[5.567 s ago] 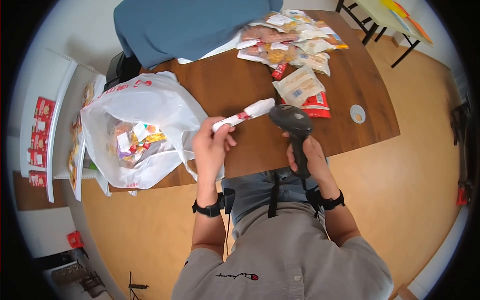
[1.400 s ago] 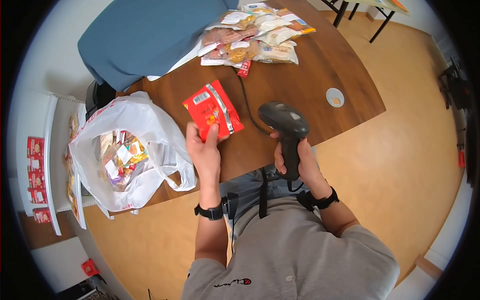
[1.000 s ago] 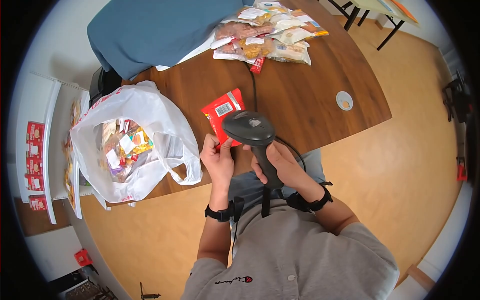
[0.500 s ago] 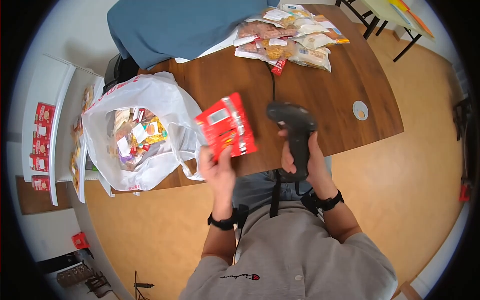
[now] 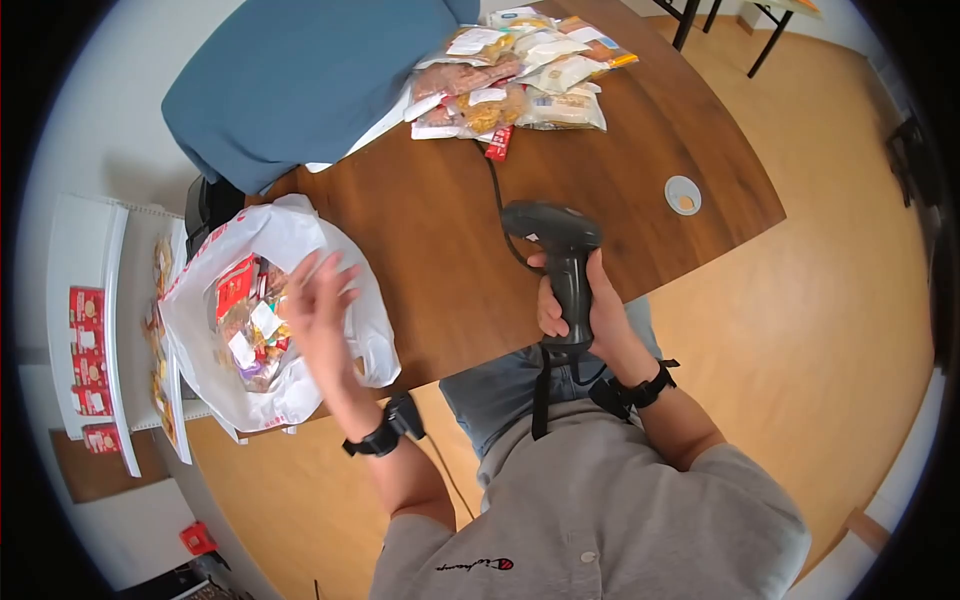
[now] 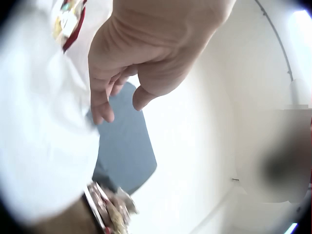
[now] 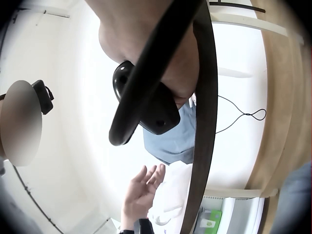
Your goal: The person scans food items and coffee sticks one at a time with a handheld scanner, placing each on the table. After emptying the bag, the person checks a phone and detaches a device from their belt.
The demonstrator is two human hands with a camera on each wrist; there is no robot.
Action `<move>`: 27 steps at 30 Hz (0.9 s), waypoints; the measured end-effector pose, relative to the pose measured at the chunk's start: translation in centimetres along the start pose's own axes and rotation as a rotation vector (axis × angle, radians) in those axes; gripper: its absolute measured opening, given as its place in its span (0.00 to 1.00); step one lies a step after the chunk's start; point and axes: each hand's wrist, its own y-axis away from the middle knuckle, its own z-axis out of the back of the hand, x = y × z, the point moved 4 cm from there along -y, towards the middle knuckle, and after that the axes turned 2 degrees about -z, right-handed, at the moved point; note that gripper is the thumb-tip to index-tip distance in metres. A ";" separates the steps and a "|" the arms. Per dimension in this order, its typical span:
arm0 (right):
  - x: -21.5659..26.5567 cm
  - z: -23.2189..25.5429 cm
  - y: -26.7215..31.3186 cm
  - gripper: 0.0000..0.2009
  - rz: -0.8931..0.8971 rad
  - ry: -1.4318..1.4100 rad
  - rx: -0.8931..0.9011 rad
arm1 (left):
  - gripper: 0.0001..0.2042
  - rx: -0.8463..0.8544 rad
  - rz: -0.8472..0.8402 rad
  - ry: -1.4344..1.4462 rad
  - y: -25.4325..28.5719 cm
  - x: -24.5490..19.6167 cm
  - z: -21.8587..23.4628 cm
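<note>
My left hand (image 5: 322,310) is over the right side of the white plastic bag (image 5: 345,265), fingers spread and holding nothing. In the left wrist view the same hand (image 6: 151,46) shows loosely bent fingers with no object in them. Inside the bag, a red packet (image 5: 237,287) lies on several other snack packets. My right hand (image 5: 607,305) grips the handle of a black barcode scanner (image 5: 568,285) near the table's front edge, its head tilted toward the left. From the right wrist, the scanner (image 7: 161,113) partly hides the hand.
A pile of packaged snacks (image 5: 520,75) lies at the back of the brown table (image 5: 440,260), with a small red sachet (image 5: 499,143) in front. The scanner's cable (image 5: 494,185) runs back toward it. A round white sticker (image 5: 683,195) is at right; shelves (image 5: 115,340) stand left.
The red packet, held by my left hand and scanned over earlier, is now in the bag, and that hand has moved left and let go. The white stick-shaped packet seen first is gone from the hand.
</note>
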 end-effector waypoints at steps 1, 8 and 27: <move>0.0 0.0 0.0 0.37 -0.006 0.009 -0.001 | 0.17 0.127 -0.003 0.005 -0.4 -0.1 -2.7; 1.0 0.6 0.4 0.38 0.028 0.032 -0.006 | 0.17 0.378 0.100 0.230 -9.7 -3.2 -16.0; 0.6 0.7 0.6 0.35 0.061 -0.062 0.050 | 0.05 0.210 0.133 0.361 -18.4 -2.6 -21.5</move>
